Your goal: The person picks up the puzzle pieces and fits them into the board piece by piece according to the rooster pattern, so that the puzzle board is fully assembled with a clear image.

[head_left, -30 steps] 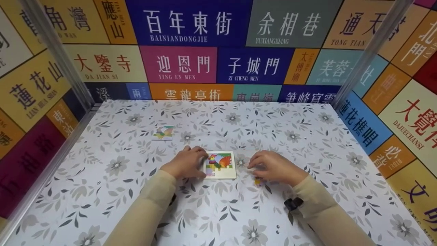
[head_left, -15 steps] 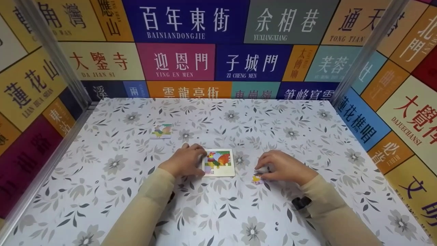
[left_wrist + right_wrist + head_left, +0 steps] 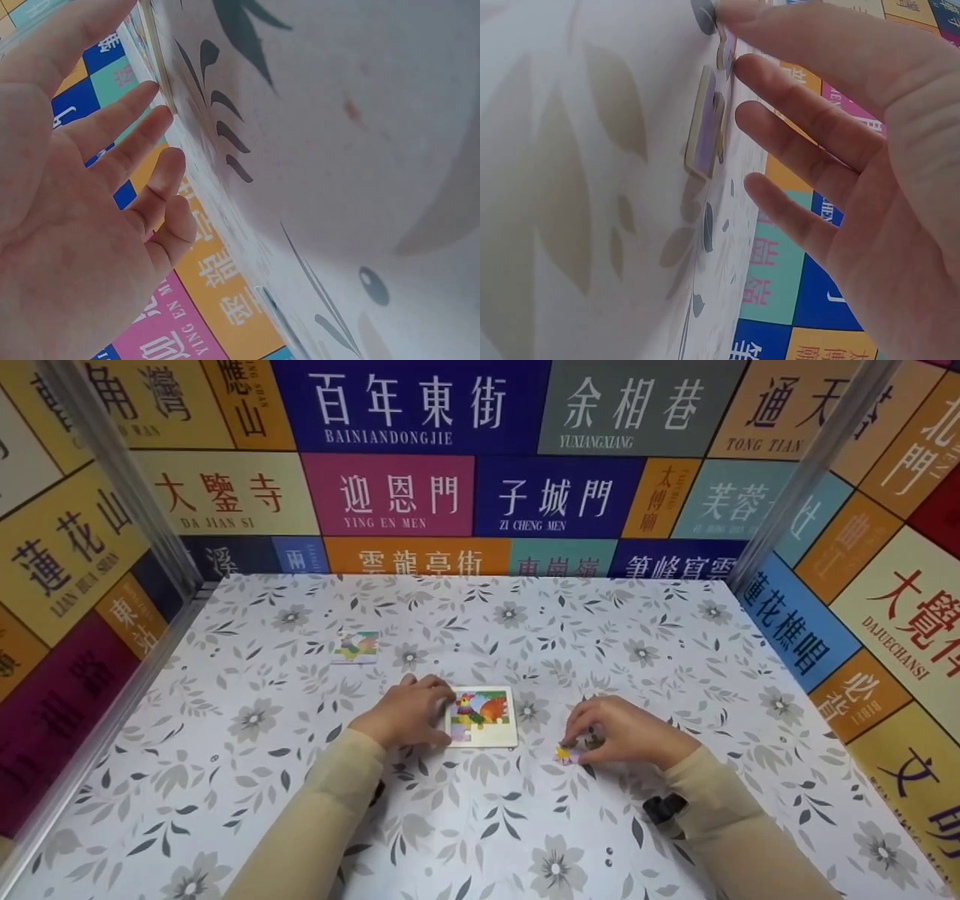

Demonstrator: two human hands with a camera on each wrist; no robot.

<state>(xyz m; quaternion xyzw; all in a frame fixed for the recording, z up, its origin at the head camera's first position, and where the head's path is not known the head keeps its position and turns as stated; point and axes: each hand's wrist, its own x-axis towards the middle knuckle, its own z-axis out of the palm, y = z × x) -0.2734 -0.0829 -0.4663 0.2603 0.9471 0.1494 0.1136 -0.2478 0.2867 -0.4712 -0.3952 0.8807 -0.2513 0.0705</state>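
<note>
A small puzzle board with a pale frame lies in the middle of the table, partly filled with a rooster picture; its lower right part shows bare backing. My left hand rests against the board's left edge, with thumb and fingertips touching it along that side. To the right of the board, my right hand pinches a yellow and lilac puzzle piece between thumb and index finger, low at the tabletop. In the right wrist view another lilac-faced puzzle piece lies beside the fingertips.
A small rooster picture card lies at the back left of the white, leaf-patterned table. Colourful printed wall panels enclose the back and sides, with clear posts at the corners.
My right hand has shifted slightly to the right, and its index finger has come down onto the puzzle piece. The left hand stays at the board's edge.
</note>
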